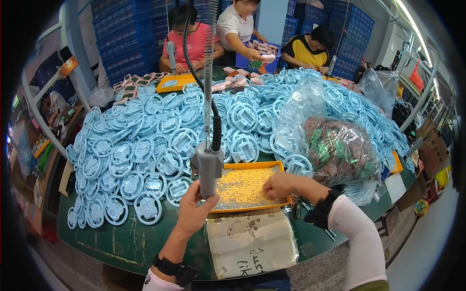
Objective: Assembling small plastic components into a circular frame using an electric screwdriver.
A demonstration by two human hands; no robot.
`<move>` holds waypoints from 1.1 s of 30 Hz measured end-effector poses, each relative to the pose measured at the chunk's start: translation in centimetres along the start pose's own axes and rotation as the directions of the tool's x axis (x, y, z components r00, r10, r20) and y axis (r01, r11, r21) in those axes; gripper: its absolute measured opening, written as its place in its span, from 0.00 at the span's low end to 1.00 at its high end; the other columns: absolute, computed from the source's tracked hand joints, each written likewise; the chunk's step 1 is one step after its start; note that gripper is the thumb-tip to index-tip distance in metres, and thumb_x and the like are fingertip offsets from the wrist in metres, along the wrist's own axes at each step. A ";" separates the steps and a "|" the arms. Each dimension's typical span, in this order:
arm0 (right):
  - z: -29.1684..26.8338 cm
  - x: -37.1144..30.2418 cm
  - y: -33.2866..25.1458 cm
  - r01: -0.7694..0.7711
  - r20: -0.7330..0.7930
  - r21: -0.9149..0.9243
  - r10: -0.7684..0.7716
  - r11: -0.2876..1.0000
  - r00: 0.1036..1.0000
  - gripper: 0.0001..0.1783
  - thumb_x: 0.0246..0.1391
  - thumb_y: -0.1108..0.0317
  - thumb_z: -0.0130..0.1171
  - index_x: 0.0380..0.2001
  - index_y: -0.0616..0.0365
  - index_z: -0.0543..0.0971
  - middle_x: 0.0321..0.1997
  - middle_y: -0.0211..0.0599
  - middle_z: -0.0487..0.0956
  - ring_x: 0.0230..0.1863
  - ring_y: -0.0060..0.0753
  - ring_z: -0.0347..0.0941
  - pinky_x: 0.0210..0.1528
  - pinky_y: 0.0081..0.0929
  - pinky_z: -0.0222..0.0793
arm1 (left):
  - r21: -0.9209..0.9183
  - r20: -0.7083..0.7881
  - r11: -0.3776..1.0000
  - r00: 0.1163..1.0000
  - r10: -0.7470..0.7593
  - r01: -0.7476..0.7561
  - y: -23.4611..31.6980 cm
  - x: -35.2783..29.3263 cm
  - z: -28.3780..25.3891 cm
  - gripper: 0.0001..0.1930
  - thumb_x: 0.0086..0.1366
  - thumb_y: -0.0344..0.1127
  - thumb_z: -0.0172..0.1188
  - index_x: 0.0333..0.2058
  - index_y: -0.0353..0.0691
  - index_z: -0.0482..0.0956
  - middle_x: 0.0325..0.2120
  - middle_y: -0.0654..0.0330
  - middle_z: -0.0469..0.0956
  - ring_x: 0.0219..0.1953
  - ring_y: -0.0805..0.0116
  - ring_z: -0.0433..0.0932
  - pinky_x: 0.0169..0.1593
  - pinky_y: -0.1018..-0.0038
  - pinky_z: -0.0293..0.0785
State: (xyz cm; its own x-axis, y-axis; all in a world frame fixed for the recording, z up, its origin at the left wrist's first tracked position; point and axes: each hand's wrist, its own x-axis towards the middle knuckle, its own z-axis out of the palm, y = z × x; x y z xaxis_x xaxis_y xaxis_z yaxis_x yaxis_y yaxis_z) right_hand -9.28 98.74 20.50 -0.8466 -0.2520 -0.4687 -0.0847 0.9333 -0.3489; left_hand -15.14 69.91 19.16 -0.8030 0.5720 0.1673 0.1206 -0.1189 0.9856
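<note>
your left hand (193, 209) is wrapped around the lower end of the grey screwdriver (208, 167), fingers closed on its barrel; the tool hangs upright from a coiled cord (209, 53) and a black cable (194, 68) (both run up out of view). its tip sits at the left edge of the orange tray (272, 166), which is full of small silvery screws (242, 189). your right hand (278, 185) is over the tray's right part, fingers curled and pinched down into the screws; you can't tell whether it has one between the fingertips. in front of the tray, touching it, lies a beige cloth (252, 240) with a cartoon print. left of the tray, blue wheel-shaped parts (145, 150) cover the green table (121, 240) in a big heap. just right of the tray rests a clear bag (340, 150) of small green and brown pieces. three other people sit at the far side.
</note>
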 end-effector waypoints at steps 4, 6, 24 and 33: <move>-0.1 0.9 2.0 -0.025 -0.229 0.054 0.037 0.998 0.973 0.13 0.44 0.60 0.50 0.30 0.50 0.81 0.31 0.41 0.80 0.36 0.47 0.75 0.39 0.36 0.70 | -0.001 0.015 1.000 1.000 0.016 -0.016 0.2 0.0 0.2 0.18 0.58 0.28 0.61 0.47 0.35 0.69 0.37 0.65 0.73 0.38 0.78 0.71 0.47 0.78 0.67; -1.9 0.4 0.4 -0.070 -0.026 0.041 0.071 0.997 0.997 0.13 0.45 0.60 0.49 0.29 0.52 0.80 0.31 0.42 0.80 0.34 0.47 0.75 0.39 0.37 0.70 | 0.009 -0.002 1.000 1.000 0.004 -0.004 0.4 -0.1 -0.1 0.17 0.59 0.28 0.61 0.46 0.35 0.69 0.37 0.66 0.73 0.39 0.78 0.71 0.47 0.78 0.67; 0.6 3.1 -2.8 -0.011 0.117 0.353 -0.033 0.936 0.993 0.15 0.52 0.61 0.48 0.31 0.61 0.77 0.28 0.39 0.79 0.27 0.31 0.78 0.35 0.29 0.72 | -0.031 -0.034 0.999 0.999 -0.022 0.021 0.4 0.4 0.3 0.18 0.58 0.28 0.62 0.46 0.35 0.70 0.37 0.66 0.73 0.40 0.78 0.72 0.48 0.77 0.68; 2.0 6.0 3.8 -0.127 -0.216 -0.118 0.100 0.985 0.971 0.11 0.53 0.68 0.43 0.33 0.63 0.73 0.28 0.49 0.79 0.23 0.38 0.78 0.29 0.32 0.74 | 0.000 0.024 1.000 1.000 0.018 -0.018 0.3 0.9 0.8 0.19 0.58 0.29 0.62 0.47 0.35 0.69 0.37 0.66 0.73 0.40 0.78 0.72 0.47 0.77 0.69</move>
State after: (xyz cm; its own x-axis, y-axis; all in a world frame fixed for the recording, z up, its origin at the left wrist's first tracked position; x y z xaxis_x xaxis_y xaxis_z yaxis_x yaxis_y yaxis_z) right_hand -13.63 100.31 14.72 -0.9441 -0.0965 -0.3151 -0.0375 0.9814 -0.1884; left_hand -15.33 71.03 19.61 -0.7865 0.5890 0.1859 0.1352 -0.1296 0.9823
